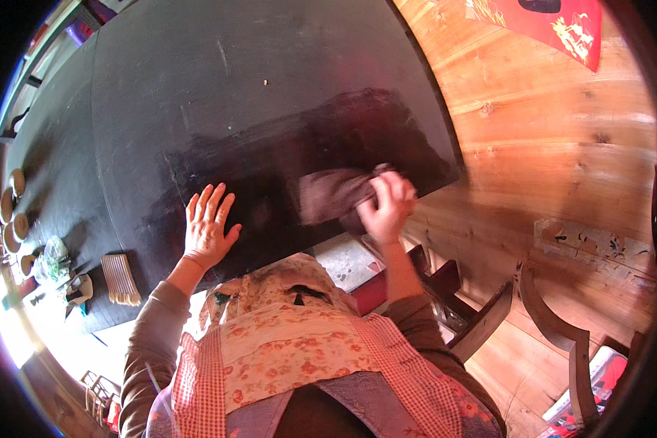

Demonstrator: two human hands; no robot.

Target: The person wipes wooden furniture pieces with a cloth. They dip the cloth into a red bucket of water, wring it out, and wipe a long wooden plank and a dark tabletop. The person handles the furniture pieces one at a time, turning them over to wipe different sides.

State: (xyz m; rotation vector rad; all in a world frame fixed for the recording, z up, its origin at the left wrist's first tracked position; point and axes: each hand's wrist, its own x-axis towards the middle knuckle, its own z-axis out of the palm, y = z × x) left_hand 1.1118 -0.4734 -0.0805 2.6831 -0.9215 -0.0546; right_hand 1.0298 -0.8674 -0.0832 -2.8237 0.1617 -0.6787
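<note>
My right hand (388, 205) grips a dark brownish cloth (331, 197) near the front right corner of a large black table (153, 65). The cloth is blurred and spreads to the left of my fingers. My left hand (211, 219) holds nothing and rests palm down on the tabletop near the front edge, fingers apart. Around both hands a darker, glossy patch (350, 126) looks wet and reaches across the front right of the table. Two tiny pale specks lie on the surface, one being a crumb-like bit (265, 82) beyond the patch.
A striped fringed cloth (120, 279) lies at the table's left, near a clear plastic bag (55, 260) and several round brown objects (19, 225). A wooden plank wall (525, 148) stands at the right. Wooden furniture with curved parts (547, 312) is at the lower right.
</note>
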